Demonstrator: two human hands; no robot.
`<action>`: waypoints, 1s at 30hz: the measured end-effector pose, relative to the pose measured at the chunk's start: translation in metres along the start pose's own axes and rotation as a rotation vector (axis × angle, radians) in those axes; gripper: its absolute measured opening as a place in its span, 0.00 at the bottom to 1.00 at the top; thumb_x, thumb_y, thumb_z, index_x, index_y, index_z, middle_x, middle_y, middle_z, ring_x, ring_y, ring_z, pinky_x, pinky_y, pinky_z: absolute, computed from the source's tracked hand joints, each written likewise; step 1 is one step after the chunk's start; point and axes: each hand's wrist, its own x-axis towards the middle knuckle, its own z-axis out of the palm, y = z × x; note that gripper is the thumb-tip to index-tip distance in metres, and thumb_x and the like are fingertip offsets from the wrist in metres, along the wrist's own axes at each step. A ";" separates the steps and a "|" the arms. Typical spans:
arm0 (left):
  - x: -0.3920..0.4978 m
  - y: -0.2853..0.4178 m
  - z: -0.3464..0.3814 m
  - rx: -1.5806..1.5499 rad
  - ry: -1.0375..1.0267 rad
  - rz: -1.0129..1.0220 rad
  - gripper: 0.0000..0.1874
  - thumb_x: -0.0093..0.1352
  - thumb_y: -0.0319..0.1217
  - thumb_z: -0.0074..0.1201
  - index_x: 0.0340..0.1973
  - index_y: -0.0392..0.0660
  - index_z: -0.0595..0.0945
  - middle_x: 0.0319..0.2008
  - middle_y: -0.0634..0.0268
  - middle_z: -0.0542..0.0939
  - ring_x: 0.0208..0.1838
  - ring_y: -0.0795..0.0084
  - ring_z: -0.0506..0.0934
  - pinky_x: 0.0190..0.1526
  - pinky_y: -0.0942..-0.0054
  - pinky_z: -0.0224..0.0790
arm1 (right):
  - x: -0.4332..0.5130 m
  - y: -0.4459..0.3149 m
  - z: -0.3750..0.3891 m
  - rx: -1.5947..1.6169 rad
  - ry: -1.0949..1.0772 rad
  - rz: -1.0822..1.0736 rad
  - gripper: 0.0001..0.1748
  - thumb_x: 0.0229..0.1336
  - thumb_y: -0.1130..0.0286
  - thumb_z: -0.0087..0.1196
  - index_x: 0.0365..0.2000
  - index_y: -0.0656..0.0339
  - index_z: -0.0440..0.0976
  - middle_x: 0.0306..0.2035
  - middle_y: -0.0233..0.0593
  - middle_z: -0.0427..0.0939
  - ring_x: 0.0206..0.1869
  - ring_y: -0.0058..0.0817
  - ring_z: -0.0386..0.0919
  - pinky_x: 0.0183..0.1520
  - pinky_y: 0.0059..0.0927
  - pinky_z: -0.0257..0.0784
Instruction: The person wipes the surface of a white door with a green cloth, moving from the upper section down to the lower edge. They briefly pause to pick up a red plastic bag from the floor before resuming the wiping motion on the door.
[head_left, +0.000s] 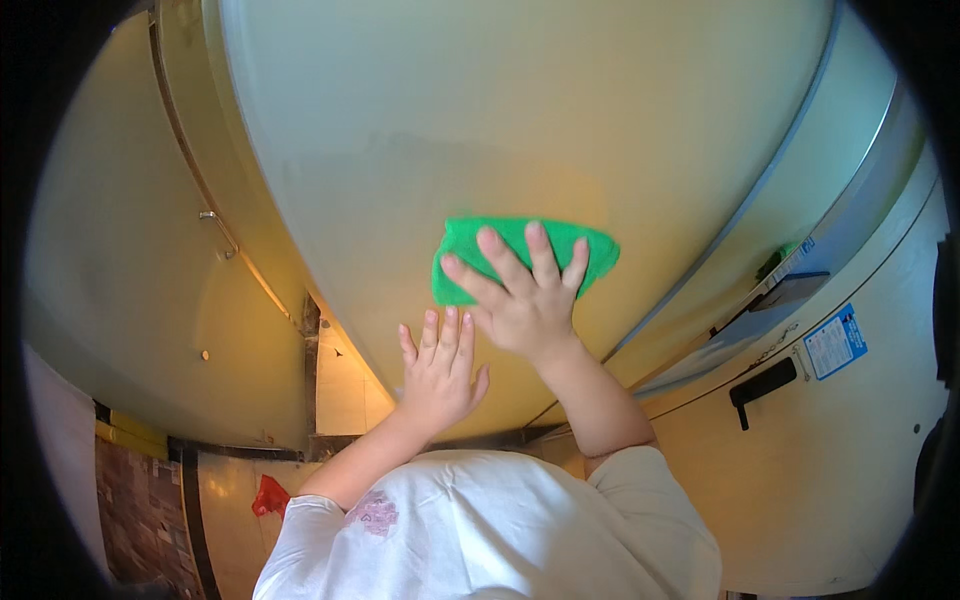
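A folded green cloth (457, 238) lies flat against a large, smooth pale panel (525, 97). My right hand (529, 300) presses on the cloth with its fingers spread. Just below and left of it, my left hand (442, 367) rests against or close to the same panel, palm towards it, holding nothing. A faint darker smudge shows on the panel above the cloth. The panel's left and right edges look bowed.
On the left is a frosted door (135, 247) with a metal handle (220, 234). At right, a pale door (810, 480) has a black lever handle (761, 386) and a blue-and-white notice (835, 342). A red plastic item (270, 496) lies on the floor at lower left.
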 end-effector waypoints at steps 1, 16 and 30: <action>-0.002 0.001 0.003 0.006 0.016 -0.011 0.44 0.62 0.41 0.63 0.68 0.33 0.65 0.75 0.41 0.54 0.80 0.41 0.43 0.73 0.32 0.20 | -0.014 0.002 0.002 0.003 0.000 0.000 0.27 0.60 0.50 0.55 0.61 0.18 0.71 0.74 0.19 0.59 0.78 0.37 0.48 0.75 0.63 0.30; 0.001 0.000 0.010 0.085 0.018 0.018 0.46 0.63 0.42 0.62 0.71 0.34 0.61 0.76 0.40 0.49 0.81 0.42 0.36 0.73 0.34 0.16 | 0.059 0.047 -0.024 -0.016 0.035 0.043 0.26 0.57 0.60 0.55 0.57 0.23 0.76 0.72 0.28 0.62 0.77 0.45 0.49 0.75 0.61 0.26; 0.015 0.028 -0.002 -0.080 0.086 -0.030 0.39 0.62 0.39 0.61 0.68 0.39 0.68 0.74 0.46 0.59 0.79 0.41 0.46 0.71 0.29 0.18 | -0.011 0.082 -0.020 -0.065 0.006 -0.154 0.29 0.57 0.58 0.55 0.59 0.17 0.72 0.72 0.19 0.61 0.77 0.37 0.50 0.76 0.60 0.30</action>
